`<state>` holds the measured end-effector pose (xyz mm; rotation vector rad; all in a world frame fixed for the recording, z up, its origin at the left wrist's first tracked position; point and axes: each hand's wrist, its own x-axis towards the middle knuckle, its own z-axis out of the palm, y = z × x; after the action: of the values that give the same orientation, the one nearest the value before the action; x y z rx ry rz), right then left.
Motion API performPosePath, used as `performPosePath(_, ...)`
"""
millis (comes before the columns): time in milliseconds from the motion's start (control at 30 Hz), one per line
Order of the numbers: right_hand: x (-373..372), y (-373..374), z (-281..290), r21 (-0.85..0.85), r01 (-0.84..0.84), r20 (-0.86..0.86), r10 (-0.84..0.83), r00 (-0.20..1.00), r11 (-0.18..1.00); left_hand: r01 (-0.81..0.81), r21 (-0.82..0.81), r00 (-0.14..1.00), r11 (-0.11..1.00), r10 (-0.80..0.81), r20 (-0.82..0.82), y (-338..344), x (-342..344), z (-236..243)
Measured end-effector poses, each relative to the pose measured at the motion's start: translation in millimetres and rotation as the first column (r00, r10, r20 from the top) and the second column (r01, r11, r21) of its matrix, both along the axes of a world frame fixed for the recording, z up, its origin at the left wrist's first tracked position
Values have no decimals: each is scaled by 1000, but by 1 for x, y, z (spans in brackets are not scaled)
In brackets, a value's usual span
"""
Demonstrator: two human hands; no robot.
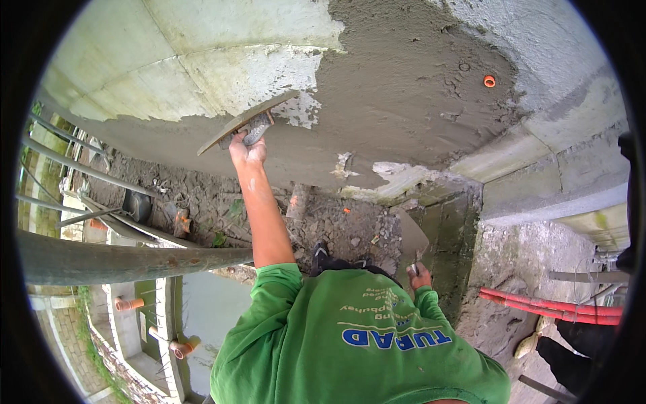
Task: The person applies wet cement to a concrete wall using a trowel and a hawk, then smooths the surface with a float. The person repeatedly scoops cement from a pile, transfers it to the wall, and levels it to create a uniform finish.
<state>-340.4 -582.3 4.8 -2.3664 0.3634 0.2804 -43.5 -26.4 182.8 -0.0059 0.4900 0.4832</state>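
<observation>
My left arm reaches out to the wall, and my left hand [247, 151] is closed round the handle of a plastering float [237, 124]. The float's long flat board is tilted, with its face to the wall; whether it touches cannot be told. Wet grey mortar [404, 81] covers the wall's middle and right, with a ragged edge against bare pale concrete [222, 74]. Low on my right side, my right hand [419, 276] grips the handle of a pointed trowel [412, 236], its blade smeared grey and angled away from me.
An orange pipe end [489, 81] sticks out of the mortar. A thick round pole [134, 259] crosses at left, with thinner bars [87, 165] beyond. Rubble [356, 232] lies underfoot. Red hoses [552, 306] and another person's dark-clad leg [565, 363] are at right; water [208, 316] lies below left.
</observation>
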Motion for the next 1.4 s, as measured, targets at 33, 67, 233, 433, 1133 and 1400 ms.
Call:
performPosePath(33,7,10,7,18,-4,-21,5,1000,1000,-20,38,1000,999,19,12,4,-13,-19)
performPosePath(67,11,14,8,28,-20,6,20,1000,999,-34,72,999,997,32,28,6,-24,-36)
performPosePath(233,18,22,3,32,-59,22,58,998,998,166,88,986,982,-162,-45,-109,-62,-114)
performPosePath(433,18,45,30,21,-124,-9,124,992,992,268,-185,946,946,-295,-136,-236,-38,-188)
performPosePath(1133,2,34,-1,291,144,-57,-133,989,946,-8,106,986,994,25,-162,6,-45,-125)
performPosePath(1400,61,90,121,-116,-468,114,479,870,876,358,68,929,931,-347,-131,-105,-170,-191)
